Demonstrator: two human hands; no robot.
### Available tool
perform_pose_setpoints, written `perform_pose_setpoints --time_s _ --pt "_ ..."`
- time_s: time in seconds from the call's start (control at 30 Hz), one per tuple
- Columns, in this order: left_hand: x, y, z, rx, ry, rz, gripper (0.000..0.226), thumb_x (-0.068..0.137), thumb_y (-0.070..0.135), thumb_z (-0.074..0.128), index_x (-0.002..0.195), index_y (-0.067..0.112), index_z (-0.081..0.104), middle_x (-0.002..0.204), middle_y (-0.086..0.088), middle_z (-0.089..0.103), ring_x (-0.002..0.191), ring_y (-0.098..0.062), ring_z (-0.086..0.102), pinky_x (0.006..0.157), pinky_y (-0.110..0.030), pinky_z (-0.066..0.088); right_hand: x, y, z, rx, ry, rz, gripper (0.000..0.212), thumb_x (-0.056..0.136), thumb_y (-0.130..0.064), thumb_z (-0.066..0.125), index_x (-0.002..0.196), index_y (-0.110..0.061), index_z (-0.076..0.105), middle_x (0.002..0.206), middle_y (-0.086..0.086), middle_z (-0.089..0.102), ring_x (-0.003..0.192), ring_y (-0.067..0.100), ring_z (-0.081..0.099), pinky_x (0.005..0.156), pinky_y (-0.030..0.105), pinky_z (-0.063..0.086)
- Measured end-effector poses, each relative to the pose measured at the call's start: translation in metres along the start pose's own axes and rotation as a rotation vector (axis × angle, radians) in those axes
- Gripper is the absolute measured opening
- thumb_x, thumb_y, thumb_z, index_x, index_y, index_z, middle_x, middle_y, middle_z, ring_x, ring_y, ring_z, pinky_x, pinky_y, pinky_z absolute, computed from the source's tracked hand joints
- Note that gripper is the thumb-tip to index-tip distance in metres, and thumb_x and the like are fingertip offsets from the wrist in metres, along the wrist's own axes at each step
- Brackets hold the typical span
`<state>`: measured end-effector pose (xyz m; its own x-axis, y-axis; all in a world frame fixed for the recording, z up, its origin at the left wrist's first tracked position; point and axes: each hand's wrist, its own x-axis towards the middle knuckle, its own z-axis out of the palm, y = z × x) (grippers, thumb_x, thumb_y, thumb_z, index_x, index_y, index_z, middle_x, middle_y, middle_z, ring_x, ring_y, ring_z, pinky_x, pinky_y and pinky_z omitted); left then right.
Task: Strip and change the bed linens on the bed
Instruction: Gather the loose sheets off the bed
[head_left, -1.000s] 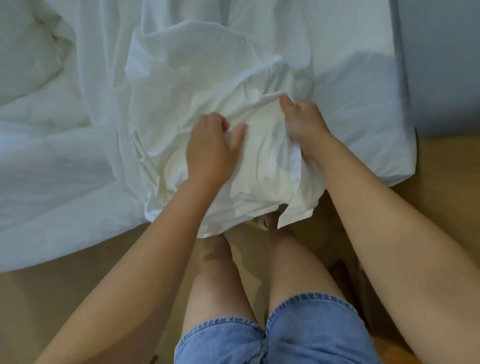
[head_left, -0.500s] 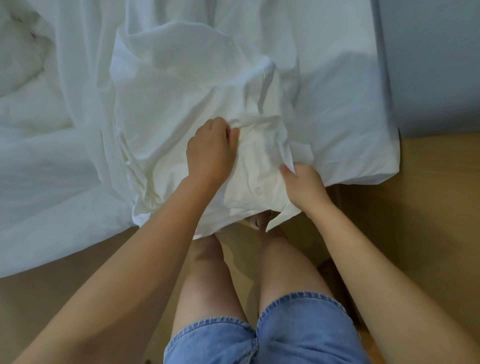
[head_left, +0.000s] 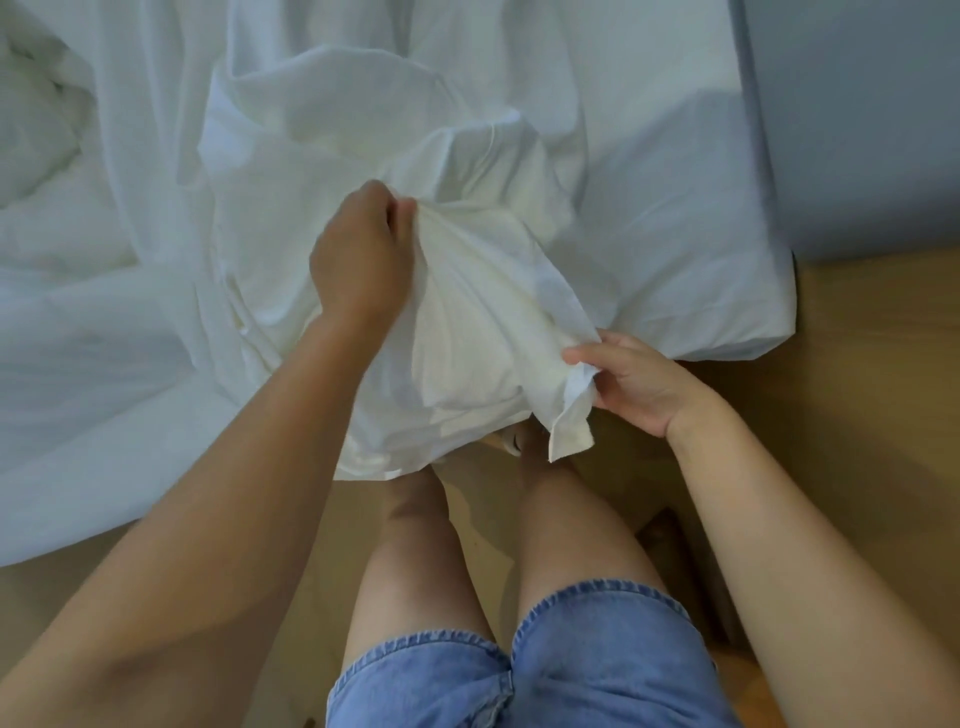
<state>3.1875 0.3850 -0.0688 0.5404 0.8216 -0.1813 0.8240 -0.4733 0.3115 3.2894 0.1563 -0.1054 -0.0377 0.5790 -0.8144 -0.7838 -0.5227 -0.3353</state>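
- Your left hand (head_left: 358, 260) was fisted round a gathered fold of the crumpled white cotton linen (head_left: 467, 338);
- your right hand (head_left: 639, 384) pinched its hemmed corner between thumb and fingers;
- the linen lay bunched on the near edge of the white-sheeted mattress (head_left: 675, 234), hanging over the tan wooden floor (head_left: 857, 389).

White sheet (head_left: 483, 322) on a white bed (head_left: 675, 249), blue denim shorts (head_left: 571, 670), tan floor (head_left: 857, 415), grey-blue wall (head_left: 857, 119).

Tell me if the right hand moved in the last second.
Yes: the right hand dropped toward the person, from above the white mattress corner to below it, pinching the crumpled white cloth.
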Motion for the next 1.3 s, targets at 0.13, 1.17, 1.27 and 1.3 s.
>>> perform_pose_setpoints --time_s 0.13,1.17,1.27,1.3 --pt "0.004 -0.001 0.001 0.074 -0.057 -0.037 0.023 0.098 0.032 0.041 0.083 0.015 0.045 0.088 -0.004 0.051 0.076 -0.024 0.043 0.065 -0.033 0.027 -0.004 -0.010 0.006 -0.214 0.143 -0.070 0.022 0.087 -0.005 0.050 0.097 -0.017 0.066 0.086 -0.007 0.072 0.087 0.016 0.065 0.075 0.029 0.053" --pt "-0.104 -0.016 -0.034 -0.197 -0.153 0.201 0.020 0.093 0.029 0.043 0.089 0.010 0.047 0.056 0.007 0.044 0.045 -0.013 0.042 0.046 -0.014 0.030 -0.005 -0.006 0.021 -0.172 0.110 -0.059 0.025 0.098 -0.029 0.046 0.110 -0.016 0.063 0.104 0.005 0.070 0.101 0.023 0.064 0.087 0.038 0.051" --pt "-0.082 -0.034 -0.041 -0.062 -0.164 0.357 0.042 0.087 0.043 0.052 0.080 0.002 0.054 0.056 0.005 0.041 0.046 -0.019 0.041 0.045 -0.016 0.026 -0.005 -0.010 0.023 -0.182 0.128 -0.081 0.024 0.099 -0.029 0.045 0.105 -0.017 0.064 0.100 0.002 0.071 0.098 0.021 0.065 0.089 0.038 0.050" --pt "-0.076 -0.035 -0.042 -0.035 -0.202 0.395 0.049 0.081 0.051 0.054 0.077 0.002 0.055 0.057 0.005 0.043 0.047 -0.020 0.042 0.044 -0.019 0.028 -0.007 -0.011 0.023 -0.198 0.126 -0.088 0.023 0.098 -0.031 0.047 0.105 -0.017 0.065 0.100 0.002 0.071 0.099 0.021 0.065 0.089 0.039 0.050"
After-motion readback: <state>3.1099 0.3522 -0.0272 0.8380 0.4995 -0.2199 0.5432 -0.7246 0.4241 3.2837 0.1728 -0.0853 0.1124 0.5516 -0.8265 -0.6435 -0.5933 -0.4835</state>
